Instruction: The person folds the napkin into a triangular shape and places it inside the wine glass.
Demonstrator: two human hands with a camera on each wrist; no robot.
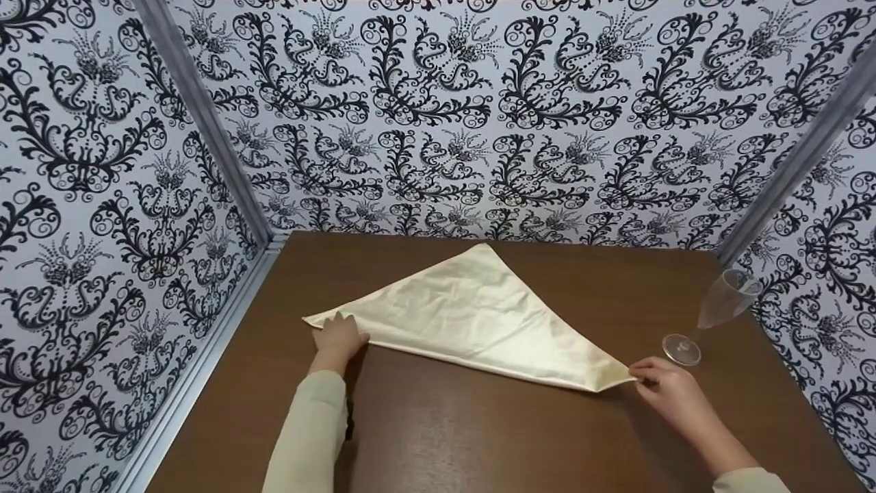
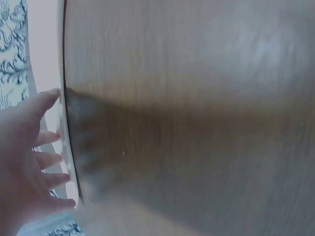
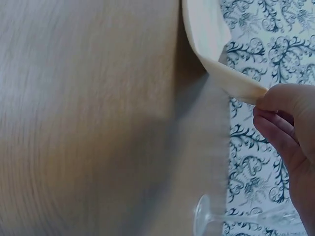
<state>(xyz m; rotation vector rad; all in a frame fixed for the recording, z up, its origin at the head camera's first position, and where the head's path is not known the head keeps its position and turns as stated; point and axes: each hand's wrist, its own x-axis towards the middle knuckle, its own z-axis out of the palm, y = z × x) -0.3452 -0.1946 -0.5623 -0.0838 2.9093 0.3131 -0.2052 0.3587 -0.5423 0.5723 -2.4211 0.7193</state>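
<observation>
A cream satin napkin (image 1: 458,308), folded into a triangle, lies on the brown table with its point toward the back wall and its long folded edge toward me. My left hand (image 1: 340,335) rests on the napkin near its left corner, fingers spread; in the left wrist view the fingertips (image 2: 63,178) lie along the folded edge. My right hand (image 1: 674,394) pinches the right corner between thumb and fingers. In the right wrist view that corner (image 3: 236,83) is lifted off the wood and bends upward.
A clear stemmed glass (image 1: 729,301) stands on the brown tabletop (image 1: 438,438) at the right, just beyond my right hand. Walls with black scroll patterns (image 1: 445,116) and grey corner posts (image 1: 205,123) enclose the table at the back and both sides.
</observation>
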